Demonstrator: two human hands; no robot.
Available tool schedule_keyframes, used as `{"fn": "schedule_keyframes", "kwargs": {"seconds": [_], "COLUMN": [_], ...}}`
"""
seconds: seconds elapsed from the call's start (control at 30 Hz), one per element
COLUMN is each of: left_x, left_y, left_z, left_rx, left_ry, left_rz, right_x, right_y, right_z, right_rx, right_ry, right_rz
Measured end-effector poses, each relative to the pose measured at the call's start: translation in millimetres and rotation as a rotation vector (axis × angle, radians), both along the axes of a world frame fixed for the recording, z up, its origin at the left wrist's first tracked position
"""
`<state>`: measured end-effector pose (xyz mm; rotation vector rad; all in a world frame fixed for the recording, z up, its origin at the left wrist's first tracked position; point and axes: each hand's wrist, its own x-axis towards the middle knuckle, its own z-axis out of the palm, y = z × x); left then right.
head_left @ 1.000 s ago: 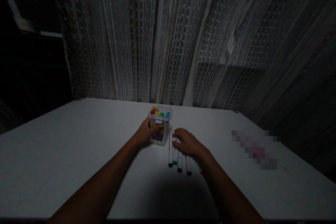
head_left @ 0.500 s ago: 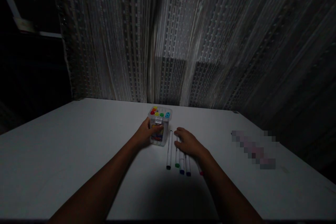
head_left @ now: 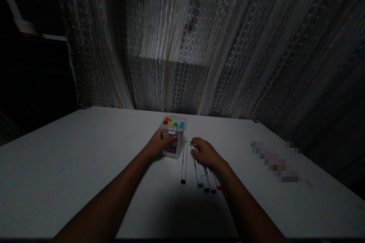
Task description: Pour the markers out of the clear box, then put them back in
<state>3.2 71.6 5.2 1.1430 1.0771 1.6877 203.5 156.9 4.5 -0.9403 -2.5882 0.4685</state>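
Observation:
My left hand [head_left: 159, 145] grips a clear plastic marker case [head_left: 180, 142] around its left side, thumb across the printed label on the front. The case stands upright, and several markers with red, orange, yellow, green and blue ends show at its top. Over a group of loose white markers lies my right hand [head_left: 205, 153], thumb and fingers apart, touching them. A green-tipped marker [head_left: 197, 174] is the leftmost of this group; beside it are dark blue, purple and pink ends. One black-tipped marker [head_left: 184, 165] lies alone between the case and the right hand.
All this is on a white table [head_left: 85, 167]. A blurred-out, pixelated object [head_left: 273, 161] lies on the right side. Behind the table's far edge hangs a striped, woven curtain [head_left: 176, 45]. The room is dim, with dark shapes at the left.
The loose markers under my right hand have swung, their coloured near ends shifting right, away from the black-tipped one. My left hand and the case have stayed in place.

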Motion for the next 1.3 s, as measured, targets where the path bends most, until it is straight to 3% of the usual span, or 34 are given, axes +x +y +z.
{"fn": "schedule_keyframes", "kwargs": {"seconds": [0.3,0.43,0.57,0.77,1.1,1.3], "left_x": [0.0,-0.3,0.3,0.7,0.4,-0.3], "left_y": [-2.7,-2.5,-2.3,-4.7,-5.6,-5.5], "left_z": [2.7,2.5,2.3,4.3,5.7,5.7], "left_rx": [-0.011,-0.004,-0.004,0.0,-0.018,-0.009], "left_ry": [0.0,0.012,-0.004,-0.005,-0.009,-0.007], "left_rz": [-0.003,-0.004,-0.002,0.002,0.022,0.006], "right_x": [1.1,-0.5,-5.8,-10.4,-5.1,1.1], "right_y": [-0.4,-3.8,-7.4,-9.4,-2.4,-3.2], "right_z": [0.1,3.1,0.7,-3.1,-3.1,11.2], "right_rx": [-0.017,-0.026,0.012,0.096,0.023,0.033], "right_ry": [-0.119,-0.072,0.013,-0.053,-0.012,-0.114], "right_rz": [-0.028,-0.024,0.063,0.222,0.12,-0.165]}}
